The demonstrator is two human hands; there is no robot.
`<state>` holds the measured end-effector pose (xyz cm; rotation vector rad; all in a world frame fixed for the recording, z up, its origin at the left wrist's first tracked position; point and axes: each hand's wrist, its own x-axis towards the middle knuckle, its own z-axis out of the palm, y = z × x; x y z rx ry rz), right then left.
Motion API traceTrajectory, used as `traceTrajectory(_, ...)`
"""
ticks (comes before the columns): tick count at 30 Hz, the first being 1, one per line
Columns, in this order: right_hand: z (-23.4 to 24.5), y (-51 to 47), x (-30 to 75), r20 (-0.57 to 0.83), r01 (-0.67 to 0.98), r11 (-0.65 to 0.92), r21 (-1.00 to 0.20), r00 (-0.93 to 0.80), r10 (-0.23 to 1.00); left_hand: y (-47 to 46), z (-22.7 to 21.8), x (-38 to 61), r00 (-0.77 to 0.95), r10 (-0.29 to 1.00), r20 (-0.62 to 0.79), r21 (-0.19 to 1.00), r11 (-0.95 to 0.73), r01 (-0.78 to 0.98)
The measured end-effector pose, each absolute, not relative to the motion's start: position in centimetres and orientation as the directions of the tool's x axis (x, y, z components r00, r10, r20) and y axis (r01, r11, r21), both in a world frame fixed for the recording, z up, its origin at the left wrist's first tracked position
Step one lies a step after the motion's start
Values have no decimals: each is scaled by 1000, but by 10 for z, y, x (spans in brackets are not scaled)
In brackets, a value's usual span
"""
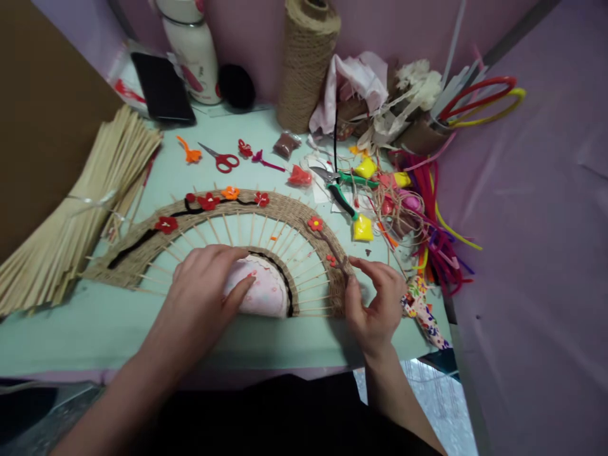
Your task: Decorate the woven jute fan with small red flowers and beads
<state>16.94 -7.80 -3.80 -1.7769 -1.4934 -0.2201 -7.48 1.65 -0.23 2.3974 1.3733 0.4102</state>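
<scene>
Fan-shaped woven piece [285, 209] lies flat mid-table [95, 323]; left hand [204, 285] is spread flat, pressing its pink padded half-disc [266, 294], and right hand [375, 297] is pinched narrow on the brown fuzzy stem [332, 247] at the band's right end. Risk, as a judgement: a hard tug could peel the stem off or bend the thin wooden spokes [266, 231]. Coarse jute arc, soft felt flowers [208, 201].

– How many grips are there?
– Two: the left grip [204, 285] and the right grip [377, 304].
– And on the fan [285, 212] under them?
– Four big red flowers [208, 201] and one orange flower [230, 192].
– What lies past the grips?
– One pair of red scissors [223, 160], one green cutter [341, 193], one twine roll [308, 63], one phone [162, 87], one bottle [194, 54].
</scene>
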Motion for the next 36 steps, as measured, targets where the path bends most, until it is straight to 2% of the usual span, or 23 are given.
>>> traceTrajectory(7, -40, -77, 148, 531, 854, 73, -516, 251, 809, 3, -12, -90, 465, 884, -40, 483, -390, 784)
traceTrajectory(13, -31, -80, 132, 516, 839, 141, -526, 183, 837, 3, -22, -77, 420, 907, -24, 420, -372, 828)
traceTrajectory(15, -29, -81, 128, 500, 820, 157, -550, 173, 848, 2, -23, -75, 434, 901, 6, 502, -378, 778)
traceTrajectory(17, -26, -82, 124, 471, 791, 177, -586, 154, 869, -1, -22, -72, 460, 888, 4, 674, -342, 655)
traceTrajectory(20, -22, -80, 119, 401, 729, 220, -648, 81, 913, -8, -17, -64, 474, 873, -113, 915, -94, 392)
traceTrajectory(22, -20, -79, 118, 358, 699, 239, -674, 25, 933, -12, -13, -57, 476, 854, -212, 964, 103, 245)
traceTrajectory(24, -18, -78, 117, 341, 688, 247, -682, 1, 940, -15, -11, -50, 482, 831, -277, 961, 236, 146)
traceTrajectory(27, -16, -78, 119, 348, 678, 251, -691, 8, 937, -16, -9, -43, 492, 801, -341, 936, 336, 102)
traceTrajectory(36, -19, -81, 123, 345, 656, 231, -719, 49, 937, -16, -13, -36, 494, 780, -385, 920, 369, 134)
